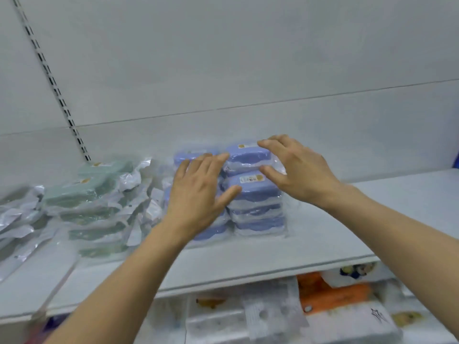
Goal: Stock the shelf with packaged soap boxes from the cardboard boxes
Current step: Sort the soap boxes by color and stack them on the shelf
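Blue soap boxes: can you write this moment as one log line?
left hand: open, on blue soap boxes | right hand: open, at top box | shelf: green packs left

Bright, even, cool light with only faint shadows. Motion blur smears the whole frame, worst at the lower edge and left. Glare glints off the plastic wrappers [129, 180]. Wide-angle distortion bends the shelf [323, 249] edge.

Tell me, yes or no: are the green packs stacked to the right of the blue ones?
No. The green packs lie left of the blue packs, where both hands are.
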Tool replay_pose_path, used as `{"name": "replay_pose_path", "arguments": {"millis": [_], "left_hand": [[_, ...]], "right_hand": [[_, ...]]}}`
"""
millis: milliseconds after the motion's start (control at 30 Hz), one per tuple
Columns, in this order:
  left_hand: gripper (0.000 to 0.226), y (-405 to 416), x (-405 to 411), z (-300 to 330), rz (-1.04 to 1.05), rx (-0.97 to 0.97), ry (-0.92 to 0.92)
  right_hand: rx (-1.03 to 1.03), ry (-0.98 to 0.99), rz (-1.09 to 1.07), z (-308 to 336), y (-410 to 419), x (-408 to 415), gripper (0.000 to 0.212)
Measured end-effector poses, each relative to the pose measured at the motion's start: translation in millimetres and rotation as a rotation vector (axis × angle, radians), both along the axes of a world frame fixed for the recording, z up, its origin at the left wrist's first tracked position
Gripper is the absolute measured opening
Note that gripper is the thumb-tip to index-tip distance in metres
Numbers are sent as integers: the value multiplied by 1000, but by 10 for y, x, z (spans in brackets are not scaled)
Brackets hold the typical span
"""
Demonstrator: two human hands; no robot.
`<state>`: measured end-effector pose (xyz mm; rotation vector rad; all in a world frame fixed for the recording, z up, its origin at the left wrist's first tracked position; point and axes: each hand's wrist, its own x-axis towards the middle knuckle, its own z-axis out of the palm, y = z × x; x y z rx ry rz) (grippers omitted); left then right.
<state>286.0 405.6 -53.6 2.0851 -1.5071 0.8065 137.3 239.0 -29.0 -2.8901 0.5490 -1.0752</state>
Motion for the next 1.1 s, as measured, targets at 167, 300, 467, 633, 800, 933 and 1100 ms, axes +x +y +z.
{"name": "replay_pose_path", "arguments": {"millis": [167,300,467,633,800,933,1100], "left_hand": [[60,381,-905,-524,2,-56,41],[62,566,-1435,-1019,27,64,165],[64,835,-1983,-1912,43,226,472],[63,1118,-2411,-2834,117,391,808],[60,1264,-2602,-3740,206,609,1153],[58,1236,-2734,-4346,233,713,1421],[52,1087,-2858,-5046,278,774,1585]], "right_hand": [[-18,-126,62,-452,298,-842,43],[79,-58,102,-1037,468,-1442,46],[321,218,131,-1969,578,-2054,48],[556,637,138,-2975,678,-2471,58],[675,1052,117,-4075,863,-2711,76],[746,1296,81,-4822,969,-2753,80],[698,1412,85,-5487,947,-2658,87]]}}
